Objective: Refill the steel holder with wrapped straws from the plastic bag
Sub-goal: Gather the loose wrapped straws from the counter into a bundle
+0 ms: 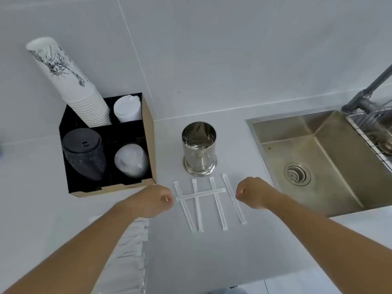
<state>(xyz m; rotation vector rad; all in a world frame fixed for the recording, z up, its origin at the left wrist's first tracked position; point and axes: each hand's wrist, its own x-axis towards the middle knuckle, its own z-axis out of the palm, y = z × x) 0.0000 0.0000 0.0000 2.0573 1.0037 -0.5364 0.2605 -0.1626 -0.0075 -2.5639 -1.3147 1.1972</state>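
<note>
1. While five wrapped straws [209,203] lie on the counter [212,262] before the steel holder [199,148], my left hand [151,200] and right hand [252,193] flank them, fingers curled, holding nothing I can see.
2. Under my left forearm lies the plastic bag [129,255].

Pale grey worktop [191,262] bearing a steel holder [199,148], five wrapped straws [200,205], a cup organiser [106,145] and a straw bag [129,257].

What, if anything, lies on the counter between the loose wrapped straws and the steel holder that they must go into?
Nothing visible. The wrapped straws lie just in front of the steel holder, with only bare counter between them, and the holder's mouth is open.
</note>
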